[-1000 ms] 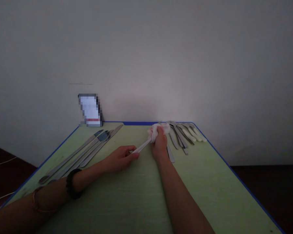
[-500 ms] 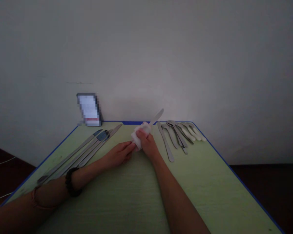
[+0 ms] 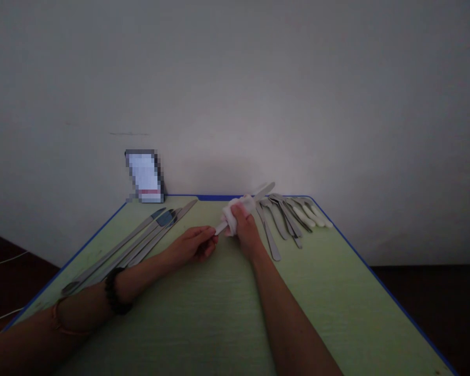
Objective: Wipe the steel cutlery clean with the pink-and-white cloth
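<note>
Above the bench (image 3: 211,308), the left hand (image 3: 193,244) is pinching a knife (image 3: 267,189) by its handle end, apparently steadying it, while the right hand (image 3: 246,228) is clasping white cloth (image 3: 228,215) around its middle, seemingly for snug contact.

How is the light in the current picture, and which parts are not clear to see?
In the head view, light is dim, darkest low at both sides; a soft shadow falls on the wall behind the table; coarse blocks make the bright screen unreadable; folds of the white cloth look soft; the held knife shows no strong glare.
</note>
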`<act>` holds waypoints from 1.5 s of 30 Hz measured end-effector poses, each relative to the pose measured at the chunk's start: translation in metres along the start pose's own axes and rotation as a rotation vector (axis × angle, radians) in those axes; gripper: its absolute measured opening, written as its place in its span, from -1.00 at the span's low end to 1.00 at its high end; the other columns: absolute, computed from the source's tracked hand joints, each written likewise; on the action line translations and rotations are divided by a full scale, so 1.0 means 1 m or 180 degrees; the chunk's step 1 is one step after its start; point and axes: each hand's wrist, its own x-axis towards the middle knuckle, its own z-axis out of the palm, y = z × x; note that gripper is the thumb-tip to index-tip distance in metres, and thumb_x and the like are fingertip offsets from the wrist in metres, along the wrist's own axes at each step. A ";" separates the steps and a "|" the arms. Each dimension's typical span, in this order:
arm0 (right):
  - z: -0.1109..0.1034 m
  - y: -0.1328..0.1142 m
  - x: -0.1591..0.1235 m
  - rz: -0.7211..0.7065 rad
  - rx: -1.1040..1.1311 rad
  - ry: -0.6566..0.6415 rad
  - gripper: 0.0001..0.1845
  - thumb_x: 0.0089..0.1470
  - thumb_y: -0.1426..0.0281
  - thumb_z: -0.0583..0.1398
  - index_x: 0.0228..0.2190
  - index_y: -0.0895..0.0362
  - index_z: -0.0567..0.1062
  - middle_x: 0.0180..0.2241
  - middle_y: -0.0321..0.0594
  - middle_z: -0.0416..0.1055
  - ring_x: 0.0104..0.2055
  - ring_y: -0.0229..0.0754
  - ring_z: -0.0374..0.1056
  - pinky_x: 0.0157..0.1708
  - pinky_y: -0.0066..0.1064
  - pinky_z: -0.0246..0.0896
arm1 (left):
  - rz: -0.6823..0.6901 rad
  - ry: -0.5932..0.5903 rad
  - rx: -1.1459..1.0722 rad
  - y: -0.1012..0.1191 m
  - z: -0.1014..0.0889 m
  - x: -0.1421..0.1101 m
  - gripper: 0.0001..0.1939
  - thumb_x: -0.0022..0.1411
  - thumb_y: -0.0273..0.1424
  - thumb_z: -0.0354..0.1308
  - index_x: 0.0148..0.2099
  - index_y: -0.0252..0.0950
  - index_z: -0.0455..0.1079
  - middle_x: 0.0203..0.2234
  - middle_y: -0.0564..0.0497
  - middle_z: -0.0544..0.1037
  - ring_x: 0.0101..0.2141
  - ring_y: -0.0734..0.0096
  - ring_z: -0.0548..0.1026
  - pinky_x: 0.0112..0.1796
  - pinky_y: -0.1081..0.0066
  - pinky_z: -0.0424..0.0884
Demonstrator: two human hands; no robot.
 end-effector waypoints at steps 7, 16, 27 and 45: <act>0.001 -0.004 -0.006 -0.0086 -0.0505 -0.0781 -0.62 -0.04 0.05 0.18 -0.51 0.13 0.36 -0.60 -0.36 0.29 -0.60 -0.35 0.19 -0.62 -0.54 0.11 | 0.0095 -0.0337 -0.0361 -0.010 -0.013 0.007 -0.60 0.09 -0.03 0.09 -0.44 -0.31 0.22 -0.78 0.22 0.16 -0.75 0.62 0.11 -0.71 0.57 -0.07; 0.003 -0.001 -0.002 0.0228 -0.0186 -0.0284 -0.65 -0.03 0.09 0.14 -0.57 0.13 0.38 -0.64 -0.31 0.34 -0.69 -0.33 0.16 -0.70 -0.49 0.09 | 0.0822 0.0075 0.0758 -0.014 0.002 -0.003 -0.71 0.25 -0.14 -0.01 -0.32 -0.29 0.17 -0.69 0.24 0.24 -0.73 0.66 0.18 -0.68 0.62 0.11; 0.006 -0.007 -0.005 0.0087 -0.0710 -0.0186 -0.71 -0.02 0.21 0.11 -0.64 0.11 0.30 -0.68 -0.37 0.22 -0.62 -0.33 0.12 -0.64 -0.50 0.02 | 0.1002 0.0402 0.0534 -0.009 0.007 -0.005 -0.74 0.15 -0.25 0.15 -0.22 -0.25 0.15 -0.50 0.17 0.38 -0.68 0.63 0.36 -0.72 0.62 0.34; -0.002 0.000 0.001 0.0187 -0.0326 -0.0185 -0.61 -0.05 0.07 0.16 -0.54 0.16 0.44 -0.59 -0.30 0.38 -0.54 -0.29 0.23 -0.51 -0.48 0.15 | 0.1274 0.1044 0.0310 -0.006 0.002 -0.002 -0.69 0.04 -0.22 0.25 -0.29 -0.32 0.29 -0.49 0.02 0.50 -0.48 0.37 0.51 -0.66 0.54 0.38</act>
